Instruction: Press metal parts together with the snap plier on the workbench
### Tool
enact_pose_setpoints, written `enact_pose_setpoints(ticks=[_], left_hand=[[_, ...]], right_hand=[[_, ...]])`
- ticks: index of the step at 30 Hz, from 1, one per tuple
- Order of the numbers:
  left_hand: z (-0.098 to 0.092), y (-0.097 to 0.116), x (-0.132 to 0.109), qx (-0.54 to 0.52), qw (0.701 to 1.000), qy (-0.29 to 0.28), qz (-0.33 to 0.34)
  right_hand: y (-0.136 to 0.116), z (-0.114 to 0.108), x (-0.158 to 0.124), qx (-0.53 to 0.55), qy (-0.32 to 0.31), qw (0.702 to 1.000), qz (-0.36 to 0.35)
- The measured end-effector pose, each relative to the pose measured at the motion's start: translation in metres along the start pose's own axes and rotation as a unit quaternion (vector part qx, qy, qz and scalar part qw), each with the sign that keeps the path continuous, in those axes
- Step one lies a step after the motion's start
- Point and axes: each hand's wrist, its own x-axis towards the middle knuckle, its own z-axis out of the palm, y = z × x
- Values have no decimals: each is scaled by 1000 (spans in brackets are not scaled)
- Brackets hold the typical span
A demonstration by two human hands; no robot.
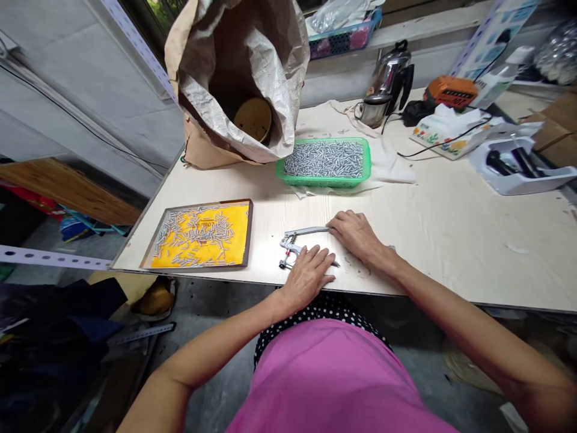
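- Tray (249, 234) set near the desk's (451, 240) left front corner.
- Pliers (288, 245) laid near the front edge.
- Lower handle covered by left hand (309, 275), fingers extended; grip cannot be told.
- Upper handle (311, 230) held at its end by half-curled right hand (356, 233).

A: Counting live: one left hand (309, 273), one right hand (356, 236), making two! Tools?

B: Spotting just one, a plier-like tool (311, 230). Adding one shallow tray (247, 234), one green basket (325, 181)!

A: And silver pins (324, 157)?

B: Far too many to count!

A: Still tallying?

B: Adding one big sack (265, 66), one kettle (383, 75), one metal cup (374, 112), one blue basket (347, 42)!
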Motion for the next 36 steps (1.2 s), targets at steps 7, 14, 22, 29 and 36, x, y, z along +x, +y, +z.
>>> enact_pose_setpoints(ticks=[7, 14, 22, 29, 36], left_hand=[[-1, 0, 2, -32, 999, 5, -6], [-3, 8, -12, -84, 996, 19, 16], [-71, -35, -85, 19, 972, 179, -154], [-114, -131, -107, 154, 934, 47, -320], [-106, -170, -109, 117, 945, -2, -304]], right_hand=[[-8, -12, 27, -19, 32, 999, 9], [-85, -9, 35, 27, -70, 960, -271], [-98, 14, 49, 71, -51, 932, -351], [-83, -7, 77, 277, 165, 928, -184], [-21, -68, 142, 163, 273, 948, -29]])
